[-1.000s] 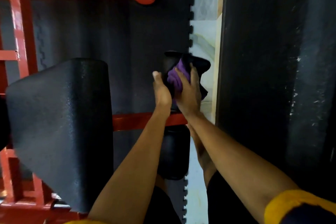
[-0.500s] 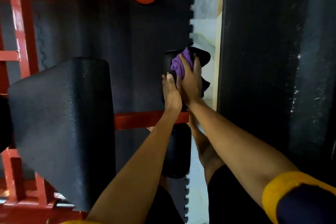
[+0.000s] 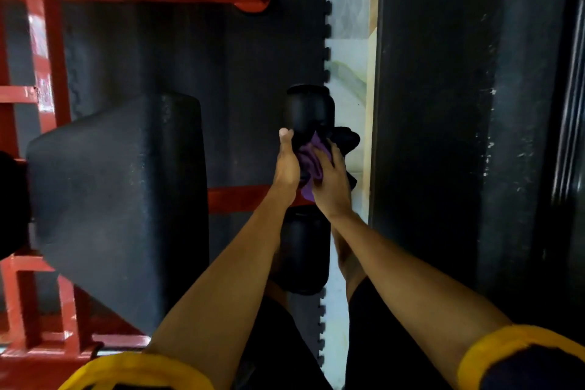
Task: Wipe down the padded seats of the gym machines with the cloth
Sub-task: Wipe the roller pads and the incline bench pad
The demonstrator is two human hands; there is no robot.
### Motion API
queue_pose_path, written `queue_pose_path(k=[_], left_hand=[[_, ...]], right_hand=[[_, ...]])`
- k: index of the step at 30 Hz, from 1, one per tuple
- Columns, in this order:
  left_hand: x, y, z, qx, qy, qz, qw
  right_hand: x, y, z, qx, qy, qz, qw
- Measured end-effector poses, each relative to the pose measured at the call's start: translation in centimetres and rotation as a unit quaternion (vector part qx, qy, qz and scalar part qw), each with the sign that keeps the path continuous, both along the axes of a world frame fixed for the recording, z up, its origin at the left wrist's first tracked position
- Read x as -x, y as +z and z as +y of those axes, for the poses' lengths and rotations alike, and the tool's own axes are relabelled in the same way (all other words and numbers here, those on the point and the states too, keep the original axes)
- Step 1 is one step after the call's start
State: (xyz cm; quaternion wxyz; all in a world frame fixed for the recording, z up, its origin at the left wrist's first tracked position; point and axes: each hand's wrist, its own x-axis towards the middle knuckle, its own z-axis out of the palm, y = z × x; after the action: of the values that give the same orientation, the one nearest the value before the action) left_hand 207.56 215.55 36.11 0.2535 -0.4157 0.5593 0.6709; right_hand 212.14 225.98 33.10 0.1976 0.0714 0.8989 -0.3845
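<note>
Black floor mat (image 3: 221,73) behind crumpled purple cloth (image 3: 311,163) (black-edged), 2 hands (image 3: 286,168) (image 3: 330,190) clasped round it on roller pad (image 3: 310,108)

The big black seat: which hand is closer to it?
Left. The left hand grips the roller on the side toward the seat; the right hand, holding the cloth, is farther right.

Black interlocking rubber mat (image 3: 221,73) on floor; pale marble strip (image 3: 348,66) beside it; dark scuffed wall (image 3: 443,104) right; dim light.
</note>
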Motion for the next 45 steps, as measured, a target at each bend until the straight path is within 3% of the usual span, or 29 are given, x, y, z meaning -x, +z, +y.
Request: queue_pose_path(k=[6,11,16,19,21,25,29,34,39,45], left_hand=[[-2.2,5.3,-2.1,-0.022,-0.098,-0.041,0.994],[-5.2,10.1,-4.3,-0.083,-0.149,0.007,0.985],[-8.6,13.5,-6.9,0.076,-0.283,0.095,0.951],[-9.5,15.5,-7.6,0.120,-0.257,0.133,0.950],[-9.5,16.3,-8.1,0.128,-0.250,0.152,0.948],[-9.3,18.3,-8.1,0.144,-0.218,0.154,0.953],[-10.1,20.8,-8.1,0.149,-0.122,0.165,0.967],[-10.2,22.6,-8.7,0.124,-0.032,0.150,0.980],[-10.2,23.3,-11.4,0.093,-0.022,0.153,0.984],[-8.2,21.7,-17.0,0.019,-0.013,0.153,0.988]], right_hand=[[1.1,5.9,-0.9,0.077,-0.040,-0.010,0.996],[0.2,10.5,-2.9,0.190,-0.203,-0.060,0.959],[-0.9,14.3,-4.1,0.286,-0.306,-0.120,0.900],[-1.8,15.3,-4.5,0.269,-0.301,-0.149,0.903],[-2.1,15.6,-4.7,0.223,-0.278,-0.139,0.924],[-3.1,19.5,-4.9,0.114,-0.212,-0.039,0.970],[-5.5,23.0,-5.0,0.150,-0.124,0.056,0.979],[-8.0,24.6,-6.8,0.192,-0.001,-0.027,0.981],[-7.6,24.9,-10.3,0.154,0.006,-0.025,0.988],[-5.5,26.3,-15.3,0.109,-0.144,-0.022,0.983]])
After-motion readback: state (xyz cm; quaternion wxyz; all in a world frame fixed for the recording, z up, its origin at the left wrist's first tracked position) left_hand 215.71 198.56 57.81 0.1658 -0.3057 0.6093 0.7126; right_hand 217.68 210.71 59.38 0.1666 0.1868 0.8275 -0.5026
